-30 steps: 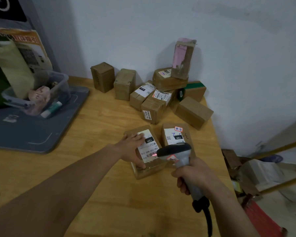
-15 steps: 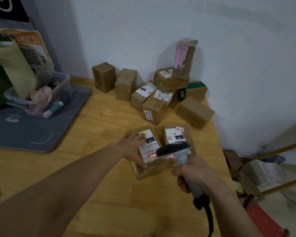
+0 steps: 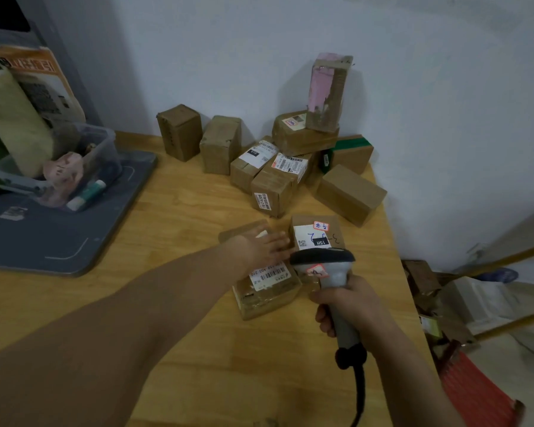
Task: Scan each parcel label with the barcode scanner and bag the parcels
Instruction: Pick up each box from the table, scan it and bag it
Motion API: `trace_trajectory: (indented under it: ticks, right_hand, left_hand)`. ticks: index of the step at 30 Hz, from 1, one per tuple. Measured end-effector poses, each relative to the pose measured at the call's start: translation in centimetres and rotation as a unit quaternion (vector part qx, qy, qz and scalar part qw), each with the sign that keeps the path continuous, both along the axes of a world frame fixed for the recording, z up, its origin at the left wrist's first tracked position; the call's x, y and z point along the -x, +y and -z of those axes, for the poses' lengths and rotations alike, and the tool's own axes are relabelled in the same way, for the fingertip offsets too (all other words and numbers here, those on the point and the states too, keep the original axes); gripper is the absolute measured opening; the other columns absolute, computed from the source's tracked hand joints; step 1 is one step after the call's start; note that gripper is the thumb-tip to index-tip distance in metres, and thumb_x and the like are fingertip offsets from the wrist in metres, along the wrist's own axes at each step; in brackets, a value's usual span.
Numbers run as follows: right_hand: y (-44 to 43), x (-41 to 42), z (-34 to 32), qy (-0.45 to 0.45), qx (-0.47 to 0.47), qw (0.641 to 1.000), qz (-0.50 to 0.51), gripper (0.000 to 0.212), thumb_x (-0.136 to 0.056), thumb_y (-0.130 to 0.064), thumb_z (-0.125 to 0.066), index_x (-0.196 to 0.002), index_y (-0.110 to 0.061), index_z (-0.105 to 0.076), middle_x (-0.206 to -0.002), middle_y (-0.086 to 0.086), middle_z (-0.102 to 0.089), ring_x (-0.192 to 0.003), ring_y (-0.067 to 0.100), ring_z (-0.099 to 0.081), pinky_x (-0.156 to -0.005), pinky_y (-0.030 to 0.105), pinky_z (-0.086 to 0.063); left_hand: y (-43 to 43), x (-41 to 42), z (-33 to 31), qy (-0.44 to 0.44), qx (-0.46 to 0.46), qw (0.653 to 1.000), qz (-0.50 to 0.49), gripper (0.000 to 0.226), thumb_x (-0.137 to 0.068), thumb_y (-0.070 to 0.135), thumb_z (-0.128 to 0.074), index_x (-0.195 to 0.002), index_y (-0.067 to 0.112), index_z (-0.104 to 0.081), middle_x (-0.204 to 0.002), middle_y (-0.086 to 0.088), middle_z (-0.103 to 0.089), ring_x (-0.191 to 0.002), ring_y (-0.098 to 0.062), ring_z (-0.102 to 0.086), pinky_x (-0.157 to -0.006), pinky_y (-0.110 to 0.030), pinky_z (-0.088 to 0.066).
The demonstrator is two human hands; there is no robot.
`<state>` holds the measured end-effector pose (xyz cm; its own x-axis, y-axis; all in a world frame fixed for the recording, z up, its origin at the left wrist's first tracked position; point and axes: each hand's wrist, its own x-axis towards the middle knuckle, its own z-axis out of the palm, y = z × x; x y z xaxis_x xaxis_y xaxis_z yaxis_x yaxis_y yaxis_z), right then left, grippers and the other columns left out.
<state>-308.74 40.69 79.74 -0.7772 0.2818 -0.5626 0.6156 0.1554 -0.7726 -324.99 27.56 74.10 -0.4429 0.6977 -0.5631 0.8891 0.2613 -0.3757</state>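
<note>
The near parcel [image 3: 267,298] lies flat on the counter [image 3: 259,371]. Its long side runs away from the person, toward the wall. The left hand [image 3: 256,248] rests on the parcel's far end, fingers straight and flat. A white label [image 3: 270,275] shows on top of the parcel. Just right of the parcel, the right hand [image 3: 350,306] grips the barcode scanner [image 3: 326,266] by its handle. The scanner stands nearly upright, with its dark head pointing away from the person. A second parcel [image 3: 316,231] sits just behind the near parcel, to the right.
</note>
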Motion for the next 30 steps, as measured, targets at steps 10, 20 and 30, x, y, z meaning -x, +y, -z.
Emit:
trace_trajectory:
  ticks: [10,20,30]
  right_hand:
    - [-8.3,3.6,2.0,0.018,0.083,0.994,-0.071,0.013,-0.081,0.001,-0.066,-0.07,0.001,-0.059,-0.055,0.014,-0.06,-0.043,0.022,-0.054,-0.046,0.028,-0.045]
    - [-31.2,3.6,2.9,-0.002,0.157,0.91,-0.384,0.014,-0.079,0.001,-0.069,-0.072,-0.002,-0.058,-0.052,0.01,-0.058,-0.04,0.018,-0.051,-0.043,0.026,-0.043]
    - [-42.1,0.2,5.1,-0.064,0.127,0.878,-0.458,0.01,-0.082,0.001,-0.067,-0.083,-0.005,-0.06,-0.056,0.013,-0.059,-0.042,0.02,-0.052,-0.043,0.025,-0.044]
  left_hand:
    - [-18.5,-4.6,2.2,-0.167,-0.327,0.75,-0.551,0.129,-0.054,0.072,-0.071,-0.153,0.024,-0.002,-0.148,-0.009,-0.019,-0.138,-0.031,-0.021,-0.112,-0.047,-0.03]
    - [-40.3,-24.2,6.1,0.101,-0.634,0.137,-0.754,0.104,-0.051,0.092,-0.058,-0.139,0.042,-0.036,-0.132,-0.002,-0.052,-0.117,-0.026,-0.054,-0.101,-0.045,-0.045]
    - [-52.8,-35.0,10.7,0.162,-0.608,-0.279,-0.726,0.089,-0.078,0.061,-0.066,-0.146,0.014,-0.033,-0.138,-0.013,-0.05,-0.123,-0.034,-0.05,-0.101,-0.045,-0.043]
